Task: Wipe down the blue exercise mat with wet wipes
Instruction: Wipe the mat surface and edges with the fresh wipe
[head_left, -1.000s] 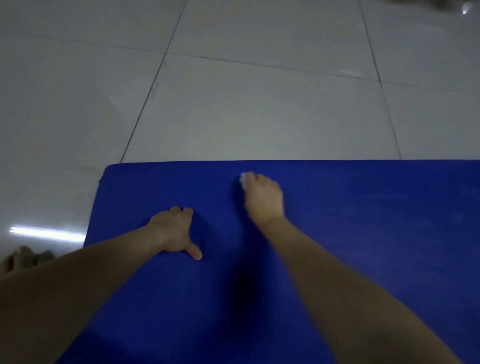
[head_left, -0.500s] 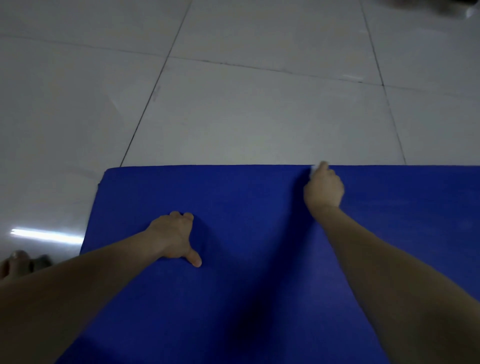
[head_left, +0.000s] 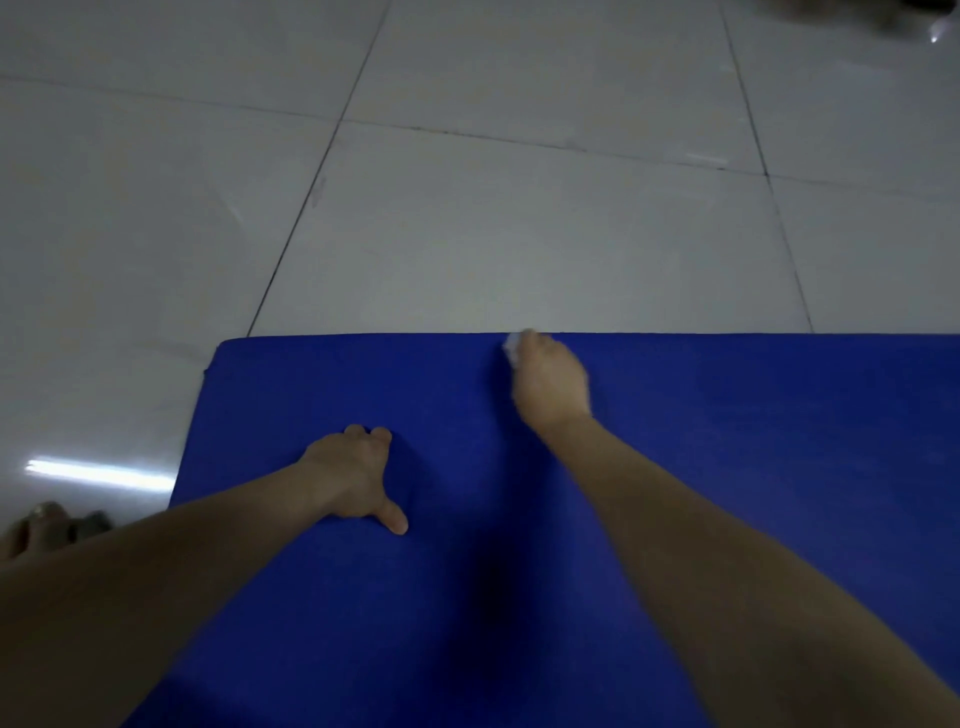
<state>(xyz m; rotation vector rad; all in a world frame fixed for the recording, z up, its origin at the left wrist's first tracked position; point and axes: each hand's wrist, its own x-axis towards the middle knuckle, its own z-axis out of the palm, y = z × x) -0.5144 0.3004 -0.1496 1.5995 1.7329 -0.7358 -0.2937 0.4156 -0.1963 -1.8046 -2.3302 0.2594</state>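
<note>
Floor (head_left: 519, 234): pale glossy tiles with dark grout lines, filling the field from 9 through 12 to 3 o'clock; a bright streak of reflected light (head_left: 98, 473) lies on it toward 8 o'clock. Blue exercise mat (head_left: 779, 467): flat on the floor, covering the lower half from 4 to 8 o'clock, its far edge running straight across just below centre, its far left corner rounded toward 9 o'clock; the surface is plain and dark blue, with a shadow between the two forearms at 6 o'clock. Left hand (head_left: 353, 478): planted on the mat a little toward 7 o'clock of centre, fingers curled under and together, thumb splayed out to the right and flat on the mat, holding nothing that can be seen. Right hand (head_left: 550, 384): on the mat just right of centre, at the far edge, fingers folded down and clamped on the wet wipe, slightly blurred. Toes of a bare foot (head_left: 36, 525): on the floor at the frame edge toward 8 o'clock, off the mat. Wet wipe (head_left: 513, 349): small white wad showing at the fingertips of the right hand, pressed on the mat right at its far edge.
</note>
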